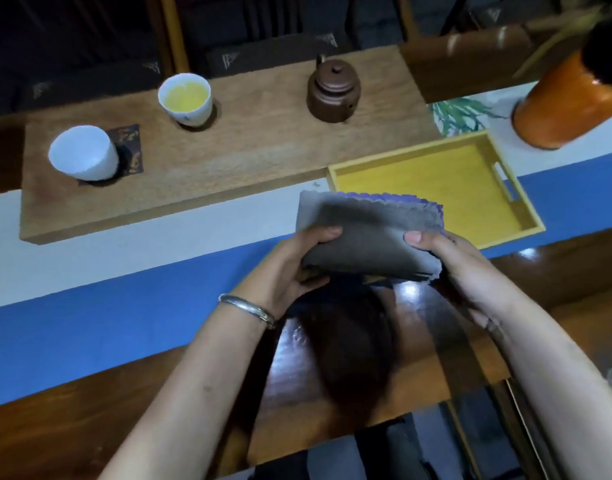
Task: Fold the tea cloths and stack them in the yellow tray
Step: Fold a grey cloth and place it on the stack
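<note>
Above the near edge of the glossy wooden table [90,410], the left hand [290,268] and the right hand [446,261] each pinch a side of a grey cloth [363,233] with a purple scalloped edge, thumbs on top, holding it in the air. Just beyond it the yellow tray [526,216] lies on a blue and white runner [107,306], its near left corner hidden by the cloth. Farther off, a wooden board [245,161] carries a white cup [83,152], a cup of yellow tea [186,98] and a brown teapot [333,90], with an orange jar [567,105] at far right.
</note>
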Demonstrator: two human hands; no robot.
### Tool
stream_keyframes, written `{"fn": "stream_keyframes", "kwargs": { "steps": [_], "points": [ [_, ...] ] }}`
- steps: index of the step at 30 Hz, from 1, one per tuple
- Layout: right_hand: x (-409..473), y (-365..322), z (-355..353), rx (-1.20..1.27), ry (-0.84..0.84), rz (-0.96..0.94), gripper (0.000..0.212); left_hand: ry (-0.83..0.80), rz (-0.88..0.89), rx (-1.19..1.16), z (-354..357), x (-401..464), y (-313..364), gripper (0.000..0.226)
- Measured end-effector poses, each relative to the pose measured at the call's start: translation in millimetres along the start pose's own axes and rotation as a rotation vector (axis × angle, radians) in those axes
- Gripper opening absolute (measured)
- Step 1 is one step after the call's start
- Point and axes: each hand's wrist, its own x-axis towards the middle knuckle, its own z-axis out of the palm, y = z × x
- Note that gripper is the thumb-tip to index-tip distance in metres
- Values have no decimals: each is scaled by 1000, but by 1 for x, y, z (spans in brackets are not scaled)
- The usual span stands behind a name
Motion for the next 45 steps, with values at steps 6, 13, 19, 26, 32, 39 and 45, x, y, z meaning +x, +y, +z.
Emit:
{"fn": "stream_keyframes", "kwargs": {
  "steps": [6, 13, 19, 26, 32, 39, 45],
  "points": [
    [31, -40, -87, 59, 96, -39, 41, -50, 25, 66, 85, 55, 27, 25],
    [91, -74, -167, -20, 51, -1, 37, -93, 8, 29, 150, 121, 44, 50],
    [121, -85, -205, -171, 40, 68, 46, -47, -12, 12, 176, 163, 38, 55],
    [125, -80, -207, -293, -8, 39, 41, 28, -40, -14, 169, 172, 18, 47],
    [126, -76, -200, -398, 93, -9, 21, 104, 34, 60, 168, 170, 22, 42],
    [128, -68, -197, -634, 346, -140, 41, 355, 250, 465, 175, 168, 22, 38],
    [130, -62, -198, -541, 406, -38, 68, 472, 430, 510, 183, 170, 19, 48]
  ]
}}
